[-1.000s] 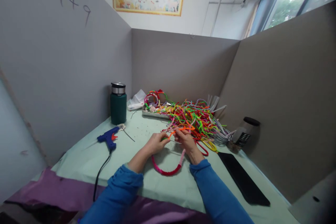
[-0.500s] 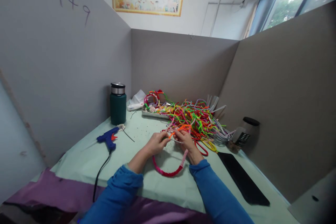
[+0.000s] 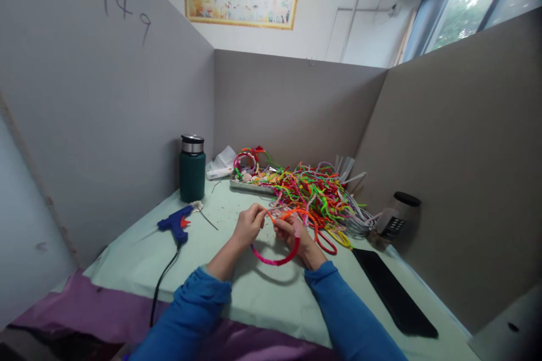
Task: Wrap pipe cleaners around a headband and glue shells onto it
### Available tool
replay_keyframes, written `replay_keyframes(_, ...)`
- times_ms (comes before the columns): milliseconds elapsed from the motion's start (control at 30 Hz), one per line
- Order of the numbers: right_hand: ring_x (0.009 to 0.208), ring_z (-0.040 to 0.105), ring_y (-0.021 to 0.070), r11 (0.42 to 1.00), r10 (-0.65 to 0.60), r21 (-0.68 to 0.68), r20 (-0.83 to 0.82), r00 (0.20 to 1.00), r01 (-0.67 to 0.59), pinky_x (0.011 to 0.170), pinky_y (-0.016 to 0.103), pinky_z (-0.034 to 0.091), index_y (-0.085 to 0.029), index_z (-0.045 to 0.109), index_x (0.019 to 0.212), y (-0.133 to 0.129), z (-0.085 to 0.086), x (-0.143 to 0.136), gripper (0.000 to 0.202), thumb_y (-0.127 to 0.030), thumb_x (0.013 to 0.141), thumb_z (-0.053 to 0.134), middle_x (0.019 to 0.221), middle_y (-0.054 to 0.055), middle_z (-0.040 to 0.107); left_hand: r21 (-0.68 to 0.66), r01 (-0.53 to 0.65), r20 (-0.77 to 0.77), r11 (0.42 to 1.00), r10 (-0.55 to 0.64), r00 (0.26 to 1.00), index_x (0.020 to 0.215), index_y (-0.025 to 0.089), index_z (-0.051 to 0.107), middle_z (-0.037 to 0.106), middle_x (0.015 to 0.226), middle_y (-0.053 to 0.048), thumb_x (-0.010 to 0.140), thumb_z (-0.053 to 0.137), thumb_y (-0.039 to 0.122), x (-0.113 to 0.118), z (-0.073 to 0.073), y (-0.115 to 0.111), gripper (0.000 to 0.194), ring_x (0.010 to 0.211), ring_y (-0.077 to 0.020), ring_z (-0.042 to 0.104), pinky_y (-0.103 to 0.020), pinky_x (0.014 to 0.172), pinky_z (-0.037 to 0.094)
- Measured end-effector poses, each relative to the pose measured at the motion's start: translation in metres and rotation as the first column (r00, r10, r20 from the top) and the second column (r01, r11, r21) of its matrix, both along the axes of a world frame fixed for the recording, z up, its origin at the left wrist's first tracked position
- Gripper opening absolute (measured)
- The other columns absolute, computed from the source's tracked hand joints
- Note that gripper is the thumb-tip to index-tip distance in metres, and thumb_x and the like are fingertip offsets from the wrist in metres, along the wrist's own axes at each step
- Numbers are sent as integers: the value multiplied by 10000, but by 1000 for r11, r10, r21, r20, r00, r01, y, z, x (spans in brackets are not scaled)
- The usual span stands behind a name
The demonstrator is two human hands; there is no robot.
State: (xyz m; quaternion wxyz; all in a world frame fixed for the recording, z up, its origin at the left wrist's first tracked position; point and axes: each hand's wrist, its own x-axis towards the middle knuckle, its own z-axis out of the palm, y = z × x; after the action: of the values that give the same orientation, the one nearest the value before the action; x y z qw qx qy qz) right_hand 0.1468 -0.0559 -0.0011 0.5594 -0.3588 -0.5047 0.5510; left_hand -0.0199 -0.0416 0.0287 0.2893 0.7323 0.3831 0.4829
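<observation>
1. The orange stem is pinched in the grip of the left hand.
2. It is pinched by the right hand too.
3. The pink-red hoop is held over the tabletop.

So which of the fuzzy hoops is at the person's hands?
The pink-and-red hoop, curving on the near side of the left hand and right hand; the other hoops sit together at the tray farther back.
</observation>
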Motion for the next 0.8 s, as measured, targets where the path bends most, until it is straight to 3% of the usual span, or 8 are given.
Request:
replay_keyframes(133,483,433,86,999,31,29,90,995,-33,468,227,316,-167,631,651,-3,0,-1,259,-407,690,721,585,1,567,-112,84,98,990,-74,992,889,165,589,478,507,56,820,455,382,2,-6,7,264,492,-95,448,-209,514,335)
replay_keyframes(233,474,402,83,995,50,81,168,985,-64,458,230,287,-164,659,627,-4,1,-2,243,-385,724,691,539,-3,537,-215,178,188,960,-139,972,791,165,545,475,504,60,787,480,421,3,-7,10,265,432,-68,397,-193,454,300)
replay_keyframes(367,492,401,91,992,50,102,226,973,-75,454,230,277,-153,669,625,-4,-1,-3,259,-394,715,686,528,-4,519,-387,283,293,878,-175,940,749,188,445,455,455,87,750,500,488,4,-4,8,305,318,-44,285,-187,367,205)
replay_keyframes(567,475,370,86,994,-10,106,240,971,-16,449,235,253,-153,622,607,-7,4,-2,257,-381,717,667,509,-26,473,-443,207,269,872,-90,959,722,183,442,456,434,85,735,536,465,1,-4,10,297,302,-36,282,-177,350,181)
replay_keyframes(700,445,324,79,992,-104,92,228,968,85,436,240,221,-164,557,556,-8,9,-2,270,-361,710,659,477,-44,421,-536,195,226,822,-83,971,700,175,455,449,417,81,713,580,473,0,-7,14,324,297,-33,279,-177,352,171)
replay_keyframes(800,452,315,79,981,-179,114,202,963,159,441,238,226,-163,601,622,-6,9,-2,216,-354,693,671,489,-49,420,-587,209,230,782,-86,969,694,174,448,435,401,83,739,576,438,1,-8,14,296,285,-31,253,-179,353,156)
